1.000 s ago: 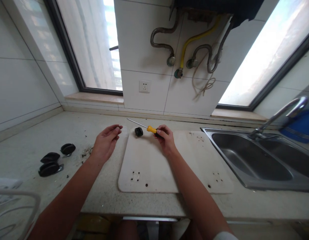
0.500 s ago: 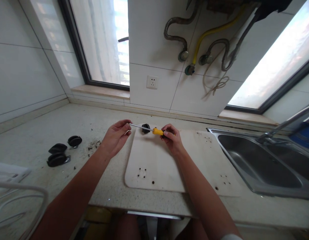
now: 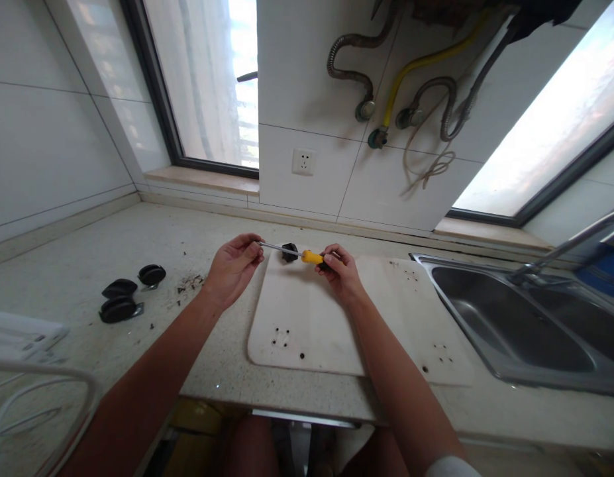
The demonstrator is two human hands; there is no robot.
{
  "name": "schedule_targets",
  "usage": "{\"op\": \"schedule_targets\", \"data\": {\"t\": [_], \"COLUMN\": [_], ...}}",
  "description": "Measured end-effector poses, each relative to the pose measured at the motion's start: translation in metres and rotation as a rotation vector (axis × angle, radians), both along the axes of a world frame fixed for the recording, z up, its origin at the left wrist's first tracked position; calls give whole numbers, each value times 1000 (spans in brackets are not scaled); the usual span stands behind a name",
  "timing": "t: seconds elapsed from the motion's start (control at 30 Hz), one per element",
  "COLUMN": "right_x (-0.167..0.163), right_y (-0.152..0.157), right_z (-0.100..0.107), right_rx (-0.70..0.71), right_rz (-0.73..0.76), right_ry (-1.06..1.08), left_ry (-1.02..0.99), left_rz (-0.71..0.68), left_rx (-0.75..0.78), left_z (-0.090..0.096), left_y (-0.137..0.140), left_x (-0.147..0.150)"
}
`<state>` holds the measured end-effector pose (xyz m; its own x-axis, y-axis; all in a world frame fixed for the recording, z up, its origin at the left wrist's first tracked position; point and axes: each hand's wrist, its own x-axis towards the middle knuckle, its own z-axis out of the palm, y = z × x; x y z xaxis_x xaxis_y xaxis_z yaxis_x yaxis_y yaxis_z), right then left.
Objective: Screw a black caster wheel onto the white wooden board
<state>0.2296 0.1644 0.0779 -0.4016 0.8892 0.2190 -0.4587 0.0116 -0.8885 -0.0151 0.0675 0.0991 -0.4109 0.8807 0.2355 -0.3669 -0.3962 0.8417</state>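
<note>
A screwdriver [image 3: 311, 257] with a yellow and black handle and a long steel shaft lies level between my hands, above the far left part of a white board [image 3: 326, 311]. Its handle is gripped by my right hand [image 3: 342, 270]. The fingertips of my left hand [image 3: 240, 265] pinch the shaft's tip; whether a small screw is there too, I cannot tell. Just behind the shaft, a black caster [image 3: 289, 252] sits at the board's far left corner. Small screw holes show near the board's other corners.
Several black casters [image 3: 118, 309] lie on the speckled counter [image 3: 227, 371] at left, near dark crumbs [image 3: 190, 283]. A white rack [image 3: 83, 377] stands front left. To the right is a steel sink [image 3: 510, 318] with a faucet [image 3: 560, 248]. Pipes and a socket [image 3: 303, 161] are on the wall.
The hands and screwdriver stay in nearly the same pose, the left hand slightly higher. The view has shifted a little; nothing was let go.
</note>
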Motion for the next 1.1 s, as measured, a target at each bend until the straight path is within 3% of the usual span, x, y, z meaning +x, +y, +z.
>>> {"op": "schedule_targets", "data": {"t": [0.3, 0.47, 0.57, 0.67, 0.87, 1.1], "right_x": [-7, -6, -4, -1, 0, 1], "right_y": [5, 18, 25, 27, 30, 28], "right_z": [-4, -9, -12, -14, -16, -10], "right_rx": [-84, -155, -188, -203, -201, -177], "right_rz": [-55, -172, -235, -274, -321, -426], "right_ry": [68, 197, 247, 267, 256, 237], "left_ry": [123, 438, 762, 959, 1155, 1201], "left_rz": [117, 225, 142, 92, 256, 401], "left_rx": [57, -72, -88, -16, 0, -115], "left_z": [4, -14, -28, -41, -62, -65], "left_y": [-5, 18, 38, 54, 63, 62], "left_x": [17, 29, 26, 19, 18, 27]}}
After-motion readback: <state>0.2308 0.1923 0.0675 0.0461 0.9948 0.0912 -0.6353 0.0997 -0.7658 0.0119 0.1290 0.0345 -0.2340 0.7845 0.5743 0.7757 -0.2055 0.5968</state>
